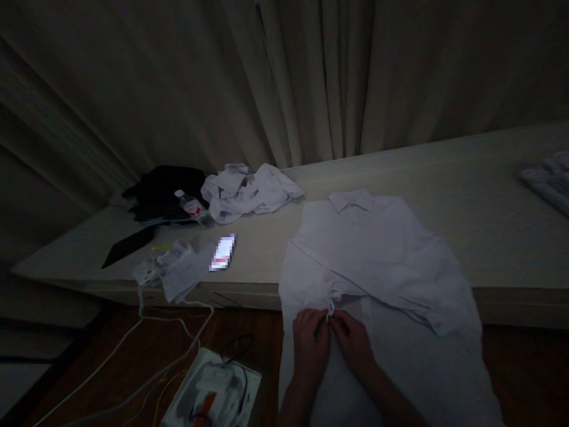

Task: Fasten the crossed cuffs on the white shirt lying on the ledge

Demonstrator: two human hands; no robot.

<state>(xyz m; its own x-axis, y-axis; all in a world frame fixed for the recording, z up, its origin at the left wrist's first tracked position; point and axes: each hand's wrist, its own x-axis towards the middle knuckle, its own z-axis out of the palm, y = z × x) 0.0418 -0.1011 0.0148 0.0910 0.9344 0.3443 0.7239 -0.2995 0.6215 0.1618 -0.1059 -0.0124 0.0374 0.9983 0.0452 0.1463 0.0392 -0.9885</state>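
Note:
A white long-sleeved shirt (368, 249) lies spread out, its collar toward the curtain and its lower part reaching down past the ledge's front edge. One sleeve runs diagonally across the body of the shirt. My left hand (310, 335) and my right hand (353, 338) meet at the lower middle of the shirt. Both pinch a gathered bit of its cloth between the fingertips. The exact part of the shirt they hold is too dark and small to make out.
On the pale ledge (262, 249) are a crumpled white garment (253, 193), black cloth (164, 187), a plastic bottle (194, 207), a lit phone (223, 252) and a power strip (164, 261) with trailing cords. A box (213, 388) stands on the floor. Folded cloth (549, 178) lies far right; curtains (311, 77) hang behind.

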